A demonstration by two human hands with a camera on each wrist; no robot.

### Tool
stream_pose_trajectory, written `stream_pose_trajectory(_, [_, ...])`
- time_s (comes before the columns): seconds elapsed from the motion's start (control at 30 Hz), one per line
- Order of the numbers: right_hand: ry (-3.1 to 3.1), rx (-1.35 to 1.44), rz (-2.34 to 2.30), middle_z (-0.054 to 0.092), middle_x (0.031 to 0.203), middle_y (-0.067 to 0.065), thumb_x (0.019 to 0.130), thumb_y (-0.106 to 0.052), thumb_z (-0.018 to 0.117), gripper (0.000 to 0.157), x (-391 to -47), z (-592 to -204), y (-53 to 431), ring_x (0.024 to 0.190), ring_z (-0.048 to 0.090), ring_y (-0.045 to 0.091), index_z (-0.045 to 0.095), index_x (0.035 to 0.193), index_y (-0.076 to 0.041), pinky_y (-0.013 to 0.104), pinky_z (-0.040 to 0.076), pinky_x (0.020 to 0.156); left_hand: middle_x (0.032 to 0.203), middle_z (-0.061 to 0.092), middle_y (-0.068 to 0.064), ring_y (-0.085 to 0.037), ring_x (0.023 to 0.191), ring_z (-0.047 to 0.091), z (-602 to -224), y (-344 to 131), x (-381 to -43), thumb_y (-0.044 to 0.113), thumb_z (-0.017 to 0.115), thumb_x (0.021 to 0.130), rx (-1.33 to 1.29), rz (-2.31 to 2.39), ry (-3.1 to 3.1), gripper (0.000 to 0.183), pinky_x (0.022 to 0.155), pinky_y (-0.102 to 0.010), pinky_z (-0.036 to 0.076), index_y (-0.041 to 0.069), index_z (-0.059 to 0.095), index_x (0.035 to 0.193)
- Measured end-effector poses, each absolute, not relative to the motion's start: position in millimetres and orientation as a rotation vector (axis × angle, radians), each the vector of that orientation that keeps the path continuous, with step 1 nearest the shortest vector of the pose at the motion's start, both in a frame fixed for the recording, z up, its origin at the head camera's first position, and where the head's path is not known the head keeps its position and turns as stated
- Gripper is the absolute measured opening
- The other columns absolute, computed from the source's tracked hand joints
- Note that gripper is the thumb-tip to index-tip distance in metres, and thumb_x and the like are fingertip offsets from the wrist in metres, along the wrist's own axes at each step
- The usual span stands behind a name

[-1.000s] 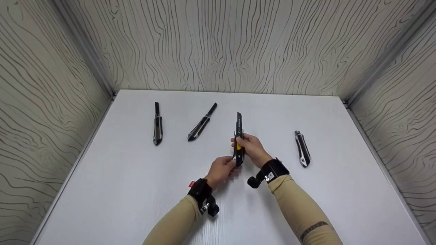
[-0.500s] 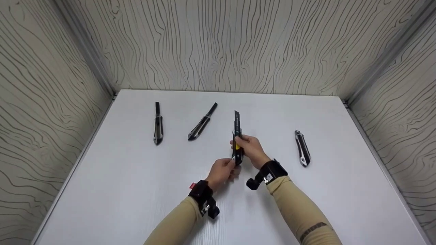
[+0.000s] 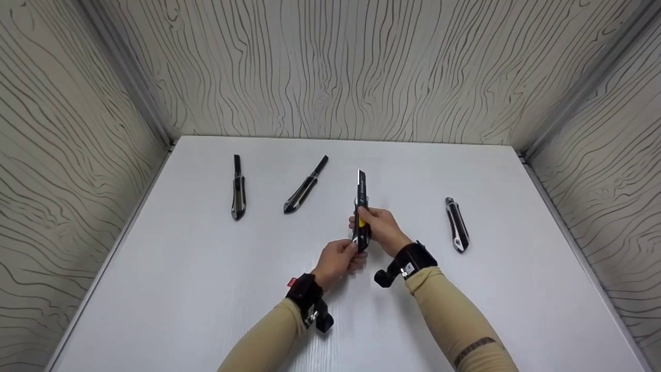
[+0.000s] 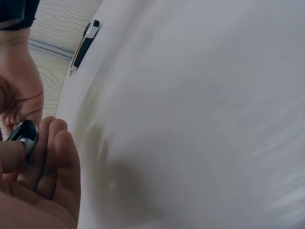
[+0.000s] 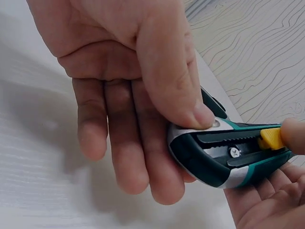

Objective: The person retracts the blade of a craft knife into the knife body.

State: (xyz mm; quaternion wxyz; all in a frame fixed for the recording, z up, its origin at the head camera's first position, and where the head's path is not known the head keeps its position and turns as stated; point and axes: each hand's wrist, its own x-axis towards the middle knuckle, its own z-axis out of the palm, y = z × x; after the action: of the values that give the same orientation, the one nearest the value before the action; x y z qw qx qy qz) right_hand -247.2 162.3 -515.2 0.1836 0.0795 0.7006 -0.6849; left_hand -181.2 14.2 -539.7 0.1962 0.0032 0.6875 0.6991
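Note:
Both hands hold one utility knife [image 3: 361,194] above the middle of the white table, its segmented blade extended and pointing away from the person. The left hand [image 3: 335,263] pinches the rear end of the handle between thumb and fingers. Around the handle's middle curls the right hand [image 3: 382,227], its thumb against the yellow slider [image 5: 271,139]. The right wrist view shows the dark green and silver handle [image 5: 209,164] close up, with a screw in its slot. In the left wrist view, the rounded handle end [image 4: 28,133] peeks out between the left thumb and fingers.
Two utility knives lie at the back left, one nearly straight [image 3: 238,196] and one slanted [image 3: 301,195], both with dark blades out. To the right lies another utility knife [image 3: 457,226] with no long blade showing. Wood-patterned walls [image 3: 330,67] enclose the white table [image 3: 181,289].
The held knife has tilted slightly, its tip shifting a little left and then back right; a bright strip now shows along the blade's edge. Both hands keep their grip almost in place.

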Motion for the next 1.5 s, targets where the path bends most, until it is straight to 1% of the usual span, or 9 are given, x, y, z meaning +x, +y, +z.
stream_pose_trajectory(0.17, [2.001,0.211,-1.927,0.067,0.116,0.016,0.102,-0.029,0.051,0.046,-246.3,-515.1,162.1,0.099,0.069,0.018,0.053,0.13,0.007,0.029,0.055,0.086,0.102,0.072,-0.019,-0.02,0.084,0.068,-541.1,14.7,-182.9,0.019,0.046,0.103,-0.011,1.937,1.922,0.03,0.071,-0.031,0.055,-0.003,0.065,0.113])
stream_pose_trajectory(0.27, [1.988,0.214,-1.935,0.066,0.118,0.017,0.102,-0.027,0.051,0.044,-246.6,-514.3,161.4,0.103,0.068,0.02,0.053,0.13,0.007,0.031,0.054,0.09,0.101,0.073,-0.018,-0.02,0.082,0.067,-542.2,14.0,-183.8,0.018,0.045,0.103,-0.015,1.929,1.934,0.03,0.07,-0.031,0.055,-0.003,0.065,0.113])
stream_pose_trajectory(0.47, [1.99,0.205,-1.948,0.066,0.117,0.015,0.101,-0.026,0.053,0.042,-246.6,-513.2,159.6,0.101,0.067,0.018,0.053,0.129,0.006,0.032,0.053,0.093,0.101,0.073,-0.019,-0.025,0.089,0.071,-543.5,13.6,-184.5,0.015,0.045,0.103,0.023,1.935,1.969,0.029,0.076,-0.035,0.058,-0.004,0.065,0.112])
stream_pose_trajectory(0.7, [1.998,0.202,-1.962,0.068,0.113,0.013,0.101,-0.021,0.052,0.037,-245.6,-513.4,159.3,0.097,0.068,0.015,0.055,0.127,0.005,0.029,0.055,0.088,0.099,0.074,-0.017,-0.021,0.084,0.071,-544.2,13.6,-185.4,0.015,0.044,0.103,0.002,1.917,1.963,0.03,0.072,-0.032,0.057,-0.004,0.065,0.111])
stream_pose_trajectory(0.87, [1.993,0.201,-1.97,0.068,0.112,0.013,0.102,-0.019,0.052,0.037,-245.3,-512.8,159.9,0.095,0.068,0.014,0.054,0.128,0.006,0.029,0.055,0.087,0.099,0.074,-0.017,-0.019,0.082,0.07,-544.1,14.7,-185.7,0.016,0.045,0.103,-0.019,1.923,1.949,0.029,0.07,-0.031,0.057,-0.004,0.065,0.111])
stream_pose_trajectory(1.0, [1.993,0.198,-1.962,0.066,0.117,0.017,0.101,-0.018,0.052,0.037,-245.5,-513.0,160.0,0.096,0.067,0.015,0.053,0.13,0.007,0.03,0.054,0.089,0.1,0.073,-0.018,-0.019,0.081,0.07,-543.2,15.2,-185.1,0.017,0.045,0.103,-0.026,1.924,1.947,0.03,0.068,-0.031,0.056,-0.003,0.065,0.112])
stream_pose_trajectory(1.2, [2.01,0.203,-1.942,0.065,0.123,0.019,0.101,-0.016,0.052,0.036,-245.1,-513.4,157.9,0.101,0.067,0.017,0.053,0.131,0.004,0.032,0.053,0.093,0.103,0.071,-0.025,-0.016,0.076,0.066,-542.4,13.6,-184.3,0.016,0.044,0.103,-0.018,1.949,1.938,0.032,0.064,-0.029,0.053,-0.008,0.063,0.115])
stream_pose_trajectory(1.43, [1.993,0.189,-1.957,0.065,0.123,0.021,0.101,-0.014,0.052,0.036,-245.0,-514.8,157.8,0.101,0.067,0.017,0.052,0.131,0.005,0.032,0.053,0.093,0.103,0.071,-0.026,-0.026,0.084,0.07,-544.3,13.6,-185.4,0.01,0.043,0.103,-0.02,1.936,1.965,0.031,0.074,-0.038,0.058,-0.01,0.063,0.114])
stream_pose_trajectory(1.5, [1.986,0.193,-1.959,0.065,0.122,0.02,0.101,-0.014,0.052,0.035,-245.3,-514.7,157.7,0.1,0.067,0.016,0.052,0.131,0.005,0.031,0.054,0.092,0.103,0.071,-0.025,-0.026,0.085,0.07,-544.1,13.4,-185.1,0.011,0.043,0.103,-0.028,1.935,1.966,0.031,0.076,-0.038,0.058,-0.009,0.063,0.114])
